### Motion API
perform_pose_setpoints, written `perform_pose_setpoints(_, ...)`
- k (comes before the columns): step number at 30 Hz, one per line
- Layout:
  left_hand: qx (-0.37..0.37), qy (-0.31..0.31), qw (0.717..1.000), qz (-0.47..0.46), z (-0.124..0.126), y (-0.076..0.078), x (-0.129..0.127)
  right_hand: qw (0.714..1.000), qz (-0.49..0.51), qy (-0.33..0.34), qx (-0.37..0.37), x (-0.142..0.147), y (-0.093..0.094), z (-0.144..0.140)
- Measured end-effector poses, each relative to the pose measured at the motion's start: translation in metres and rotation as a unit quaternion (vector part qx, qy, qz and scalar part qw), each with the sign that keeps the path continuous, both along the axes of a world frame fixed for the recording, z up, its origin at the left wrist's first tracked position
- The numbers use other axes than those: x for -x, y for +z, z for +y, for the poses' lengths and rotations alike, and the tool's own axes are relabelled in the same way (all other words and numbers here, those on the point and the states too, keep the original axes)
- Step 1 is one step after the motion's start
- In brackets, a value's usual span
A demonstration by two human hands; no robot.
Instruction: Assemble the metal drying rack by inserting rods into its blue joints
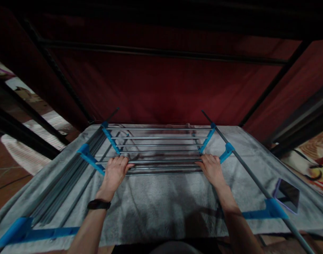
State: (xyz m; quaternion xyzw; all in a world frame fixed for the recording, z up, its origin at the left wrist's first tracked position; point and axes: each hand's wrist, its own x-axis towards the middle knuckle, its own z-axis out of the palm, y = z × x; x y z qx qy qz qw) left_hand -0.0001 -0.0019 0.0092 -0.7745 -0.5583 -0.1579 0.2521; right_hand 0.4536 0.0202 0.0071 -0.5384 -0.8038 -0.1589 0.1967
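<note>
Red fabric panel (161,84) stands behind the work area; grey blanket (156,208) spreads in front of it. On the blanket sits a rack (247,169) of grey metal tubes with blue plastic fittings, its barred far section centred before the person. Row of parallel grey rods (68,176) runs along the rack's left side. Front crossbar (161,161) of the barred section passes under both hands. Left hand (117,167): closed over the crossbar near its left end, fingers curled across the top, thumb pointing inward along the bar. Right hand (211,167): closed over the same crossbar near its right end, thumb likewise inward; undersides of both grips hidden. Hands well apart, backs upward. Phone (287,195) lies on the blanket, right of the rack's right side tube. Dark wristband (99,204) circles the left wrist.
</note>
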Motion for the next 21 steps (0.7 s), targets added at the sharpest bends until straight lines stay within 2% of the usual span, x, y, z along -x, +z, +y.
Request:
perform_pose_setpoints(7, 0.035, 0.016, 0.999, -0.039, -0.005, 0.006, -0.007, 0.999, -0.015, 0.018, -0.031, -0.007, -0.011, 0.004)
perform_pose_setpoints(12, 0.036, 0.014, 0.996, -0.086, -0.009, 0.003, -0.010, 0.998, 0.000, 0.038, -0.050, -0.011, -0.017, 0.005)
perform_pose_setpoints(17, -0.018, 0.012, 0.991, -0.135, -0.018, -0.009, -0.013, 0.998, 0.012, 0.043, -0.050, -0.012, -0.019, 0.004)
perform_pose_setpoints(21, -0.105, 0.061, 0.969, -0.217, -0.032, -0.027, -0.010, 0.997, 0.019, 0.044, -0.054, -0.013, -0.022, 0.005)
